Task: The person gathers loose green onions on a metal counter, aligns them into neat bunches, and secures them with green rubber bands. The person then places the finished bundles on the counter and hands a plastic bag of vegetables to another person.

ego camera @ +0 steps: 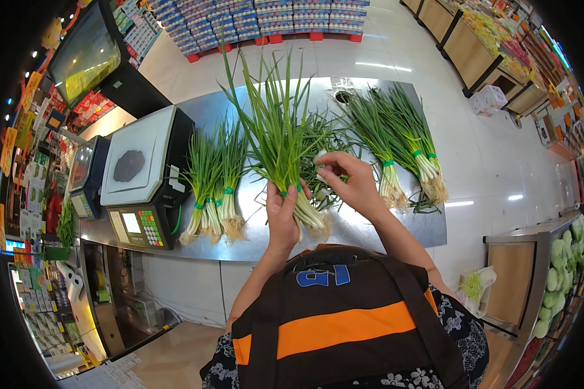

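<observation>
My left hand (282, 211) is closed around a bunch of scallions (277, 131), gripping it near a green tie. Its leaves point away from me, and the white stems and roots hang towards me. To the right of the bunch is my right hand (352, 180), thumb and index finger apart. Whitish material shows at those fingertips; whether it is a covering or scraps I cannot tell. Under and behind both hands lie loose green leaf trimmings (326, 131) on a metal table (258, 238).
Tied scallion bunches lie at left (224, 194) and right (389, 170). A weighing scale (136, 160) stands on the table's left end, near a dark-framed screen (88, 53). A round hole (342, 97) pierces the far edge. Stacked packs (272, 19) stand beyond; a produce shelf (510, 282) is at right.
</observation>
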